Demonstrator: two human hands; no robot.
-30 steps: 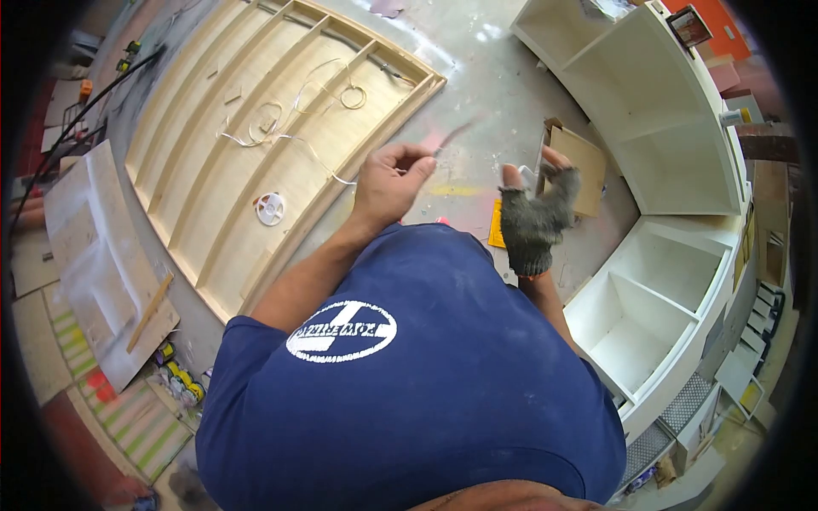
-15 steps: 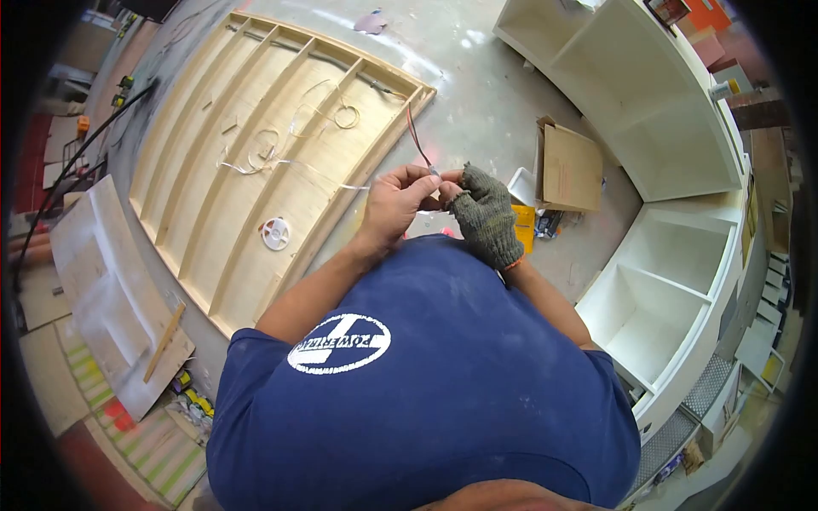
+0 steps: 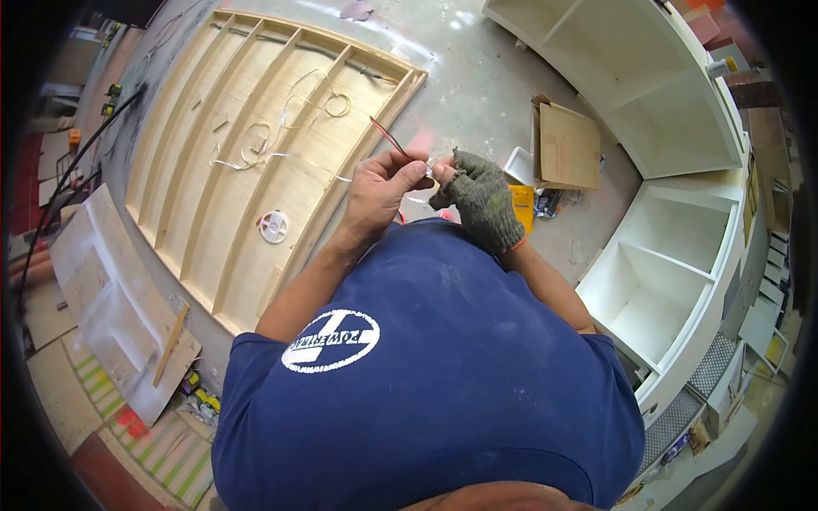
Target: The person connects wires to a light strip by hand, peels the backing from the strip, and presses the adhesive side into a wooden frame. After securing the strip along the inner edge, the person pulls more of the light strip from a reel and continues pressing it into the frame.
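Note:
My bare left hand (image 3: 379,192) pinches a short red and black wire (image 3: 388,134) between thumb and forefinger. One end of the wire sticks up and to the left past the fingers. My right hand (image 3: 481,200), in a dark grey knit glove with bare fingertips, meets the left one fingertip to fingertip. Between them is a small whitish piece (image 3: 429,170) at the wire's other end, too small to make out fully. A thin white strip (image 3: 343,179) runs from the wooden frame (image 3: 294,157) towards my left hand, and its end is hidden there.
Coils of thin strip (image 3: 258,140) and a white reel (image 3: 273,226) lie in the ribbed frame on my left. A cardboard box (image 3: 568,145) stands ahead to the right, beside a yellow packet (image 3: 521,207). White curved shelving (image 3: 656,281) wraps round my right side. Boards (image 3: 115,298) lean at left.
My hands have shifted slightly left. The wire now tilts left with its end in view, away from the frame's corner, where it pointed before. The camera view has moved a little.

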